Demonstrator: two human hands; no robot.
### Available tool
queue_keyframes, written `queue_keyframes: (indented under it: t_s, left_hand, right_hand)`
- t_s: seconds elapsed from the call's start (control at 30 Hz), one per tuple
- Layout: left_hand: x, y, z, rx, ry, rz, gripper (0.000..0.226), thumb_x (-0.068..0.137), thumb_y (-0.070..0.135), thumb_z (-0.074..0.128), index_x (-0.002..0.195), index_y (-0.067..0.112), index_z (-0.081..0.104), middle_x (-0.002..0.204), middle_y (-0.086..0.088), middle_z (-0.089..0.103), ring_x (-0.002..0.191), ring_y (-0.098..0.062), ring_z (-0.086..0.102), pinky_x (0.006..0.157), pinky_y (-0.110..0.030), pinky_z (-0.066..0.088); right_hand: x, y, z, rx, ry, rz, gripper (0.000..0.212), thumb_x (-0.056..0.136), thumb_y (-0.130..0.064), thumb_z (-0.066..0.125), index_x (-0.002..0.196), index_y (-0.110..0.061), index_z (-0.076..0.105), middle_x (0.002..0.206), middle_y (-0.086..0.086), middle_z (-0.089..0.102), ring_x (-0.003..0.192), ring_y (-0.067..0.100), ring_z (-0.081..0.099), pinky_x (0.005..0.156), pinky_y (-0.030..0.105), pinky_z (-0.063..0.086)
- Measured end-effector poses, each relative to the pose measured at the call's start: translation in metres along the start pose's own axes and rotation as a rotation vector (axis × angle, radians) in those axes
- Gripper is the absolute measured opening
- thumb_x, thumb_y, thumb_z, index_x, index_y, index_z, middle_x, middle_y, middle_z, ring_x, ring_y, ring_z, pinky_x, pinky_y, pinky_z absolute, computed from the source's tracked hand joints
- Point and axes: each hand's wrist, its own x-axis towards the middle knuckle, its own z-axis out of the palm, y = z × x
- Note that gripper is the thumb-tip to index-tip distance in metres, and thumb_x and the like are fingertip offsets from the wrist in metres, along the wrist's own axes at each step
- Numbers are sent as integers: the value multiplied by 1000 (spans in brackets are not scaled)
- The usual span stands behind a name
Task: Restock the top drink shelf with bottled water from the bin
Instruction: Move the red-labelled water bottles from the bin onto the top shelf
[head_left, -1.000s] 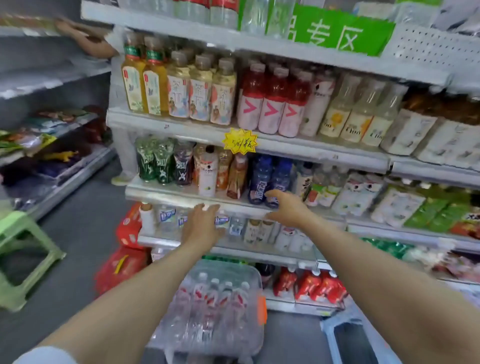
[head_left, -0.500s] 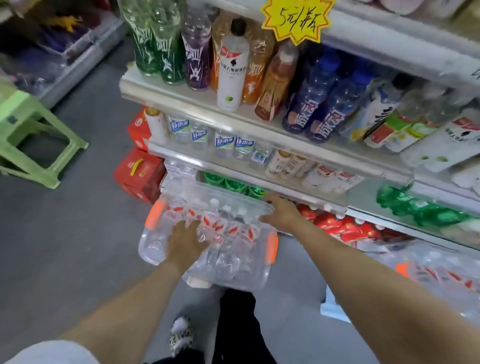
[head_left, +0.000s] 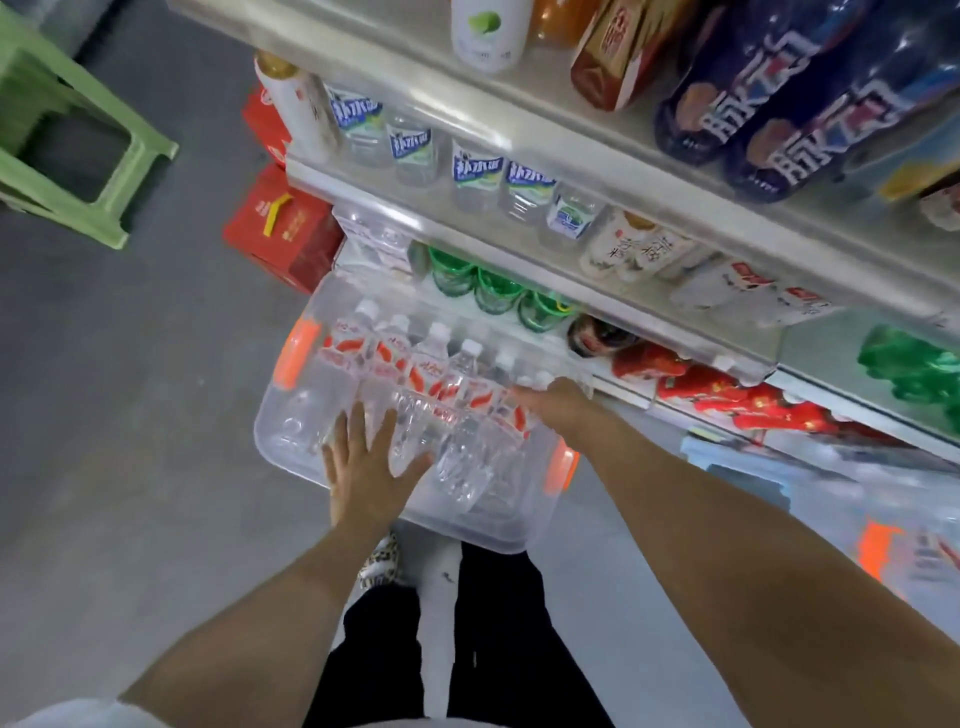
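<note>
Clear bin stands in front of the shelving. Its far rim is tucked under a low shelf lip, so headroom at that end is tight. To the left, grey floor runs open as far as a green stool at far left. To the right there's a second bin, blurred. Our legs are just beside the near rim.

Our L hand lies flat, fingers straight and spread, resting on the water bottles at the bin's near-left and gripping nothing. Our R hand is at the far-right corner w/ fingers bent down over bottle necks; we can't tell if it grips one. Hands are apart.

Counts:
- 6 white caps in a row. The bottles have red labels, caps pointing far, and all are inside the bin.
- 2 orange handles, one per end.
- 3 green bottles just behind the far rim.
- 2 red cartons to the far left.
</note>
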Motion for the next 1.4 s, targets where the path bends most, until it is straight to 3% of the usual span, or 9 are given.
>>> queue_keyframes:
  t_s: [0.23, 0.4, 0.53, 0.67, 0.77, 0.93, 1.03, 1.17, 1.4]
  left_hand:
    - [-3, 0, 6, 79, -39, -40, 97, 76, 91, 18, 156, 36, 24, 167, -3, -11, 152, -25, -17, 122, -53, -6]
    - [1, -2, 5, 72, -50, -56, 98, 77, 93, 18, 156, 36, 25, 167, 0, -12, 152, -23, -19, 122, -53, -6]
    - [0, -5, 5, 66, -30, -40, 98, 76, 93, 15, 154, 35, 30, 167, -1, -10, 152, -25, -15, 121, -54, -5]
    - [1, -5, 7, 86, -41, -41, 98, 76, 94, 13, 155, 37, 27, 166, 0, -13, 151, -24, -19, 119, -51, -11]
    - [2, -5, 7, 86, -55, -50, 100, 75, 95, 12, 155, 37, 26, 166, 1, -16, 150, -21, -23, 117, -48, -15]
    - [2, -6, 5, 80, -70, -52, 100, 74, 95, 12, 155, 38, 26, 166, 2, -16, 150, -21, -23, 118, -49, -15]
    - [3, -7, 2, 43, -82, -43, 101, 73, 96, 12, 153, 38, 30, 166, 3, -13, 151, -20, -20, 116, -48, -15]
    - [5, -8, -13, -40, -163, -45, 102, 71, 96, 18, 154, 37, 29, 167, 3, -8, 153, -21, -13, 120, -50, -8]
    - [-1, 8, -87, -276, -303, 49, 93, 79, 82, 42, 156, 34, 26, 167, 7, 4, 153, -18, 6, 123, -45, 10]
  right_hand:
    - [29, -5, 16, -49, -19, 137, 66, 91, -54, 66, 130, -3, 52, 81, 1, 48, 64, 15, 44, 50, 27, 35]
    - [38, -11, 34, -6, 11, 64, 38, 97, -36, 68, 121, -7, 69, 75, -1, 61, 65, 16, 58, 57, 24, 46]
    - [40, -4, 48, 209, -81, 110, 42, 101, -29, 62, 142, -19, 56, 106, 3, 69, 97, 22, 70, 88, 41, 60]
    - [41, -1, 45, 460, -171, 157, 39, 95, -42, 69, 129, -22, 65, 108, 5, 76, 103, 23, 71, 84, 39, 59]
    - [44, -4, 50, 414, -149, 162, 49, 93, -47, 70, 133, -20, 61, 107, 6, 74, 97, 21, 69, 91, 41, 59]
    - [49, -18, 65, 335, -61, 190, 80, 77, -54, 84, 140, -18, 51, 121, 9, 67, 97, 26, 69, 74, 40, 61]
    - [49, -23, 70, 305, 3, 172, 81, 75, -47, 88, 137, -9, 54, 114, 12, 70, 87, 28, 73, 83, 47, 62]
    - [26, -22, 68, 320, 61, 64, 86, 79, -45, 85, 149, -17, 44, 127, 8, 64, 80, 24, 72, 71, 40, 61]
    - [-56, -33, 43, 281, 192, -324, 77, 82, -36, 85, 147, -17, 48, 146, 8, 54, 126, 30, 58, 102, 39, 49]
